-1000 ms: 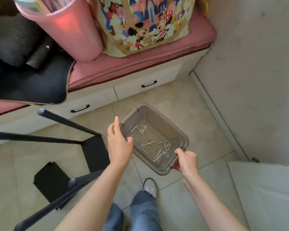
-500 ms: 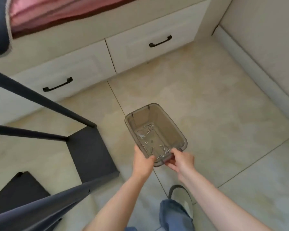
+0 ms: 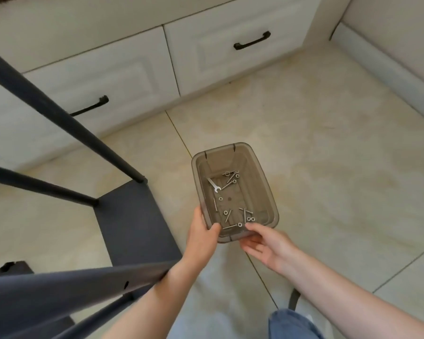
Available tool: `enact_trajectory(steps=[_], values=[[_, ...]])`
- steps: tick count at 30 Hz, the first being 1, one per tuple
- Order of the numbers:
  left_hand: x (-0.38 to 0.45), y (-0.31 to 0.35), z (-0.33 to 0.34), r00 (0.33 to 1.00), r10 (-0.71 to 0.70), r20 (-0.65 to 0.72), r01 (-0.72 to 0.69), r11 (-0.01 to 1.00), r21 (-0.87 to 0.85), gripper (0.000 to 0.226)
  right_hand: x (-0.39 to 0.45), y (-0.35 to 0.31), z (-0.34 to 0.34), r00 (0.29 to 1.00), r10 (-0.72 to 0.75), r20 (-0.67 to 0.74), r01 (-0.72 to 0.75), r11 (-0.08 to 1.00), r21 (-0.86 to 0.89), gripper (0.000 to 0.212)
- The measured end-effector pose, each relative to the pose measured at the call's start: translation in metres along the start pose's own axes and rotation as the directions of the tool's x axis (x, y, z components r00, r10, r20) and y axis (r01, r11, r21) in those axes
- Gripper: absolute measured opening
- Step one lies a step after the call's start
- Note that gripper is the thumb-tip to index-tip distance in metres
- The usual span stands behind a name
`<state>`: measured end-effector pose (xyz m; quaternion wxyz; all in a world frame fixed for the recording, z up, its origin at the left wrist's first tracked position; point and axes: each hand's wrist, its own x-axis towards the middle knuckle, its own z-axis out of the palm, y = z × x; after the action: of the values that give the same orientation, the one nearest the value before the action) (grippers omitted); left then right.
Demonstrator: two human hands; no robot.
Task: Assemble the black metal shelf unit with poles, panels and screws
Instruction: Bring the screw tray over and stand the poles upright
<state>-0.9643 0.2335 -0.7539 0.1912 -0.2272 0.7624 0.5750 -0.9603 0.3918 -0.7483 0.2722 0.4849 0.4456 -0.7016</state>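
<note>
Holding a clear brown tub over the floor, left hand gripping its near-left corner, thumb over the rim. Right hand lying released, fingertips touching the near edge. Screws and a small wrench lying inside; black shelf panel with poles sitting to the left.

Bare forearms, blue jeans, and a dark shoe.

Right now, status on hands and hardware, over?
Left hand gripping the plastic bin at its near corner. Right hand open, fingertips at the near rim. Screws and wrench inside. Nothing blocking.
</note>
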Motion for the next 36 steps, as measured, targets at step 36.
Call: enact_trajectory(steps=[36], values=[[-0.145, -0.003, -0.090, 0.997, -0.008, 0.076, -0.001, 0.994, 0.109, 0.034, -0.135, -0.006, 0.061, 0.777, -0.247, 0.579, 0.574, 0.656, -0.490, 0.015]])
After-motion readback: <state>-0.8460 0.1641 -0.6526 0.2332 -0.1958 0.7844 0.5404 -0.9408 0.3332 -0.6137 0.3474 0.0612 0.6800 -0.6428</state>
